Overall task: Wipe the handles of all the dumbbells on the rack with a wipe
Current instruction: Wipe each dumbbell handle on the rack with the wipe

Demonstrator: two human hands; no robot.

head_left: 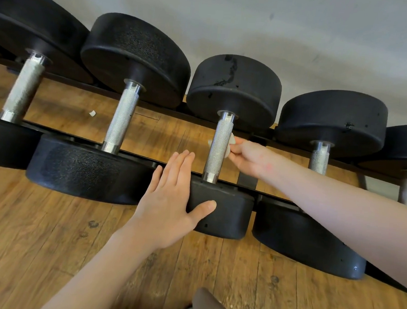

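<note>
The wipe (229,145) is wrapped behind the knurled handle (219,147) of the middle dumbbell (234,91), which lies on the black rack (148,159) among the other dumbbells. My right hand (245,156) pinches the wipe with curled fingers, just at the right side of this handle. My left hand (169,200) lies flat, fingers straight, on the near head (227,212) of the same dumbbell, thumb on its front. Below is a wooden floor (33,226), and a small white scrap (92,113) lies on it behind the rack.
</note>
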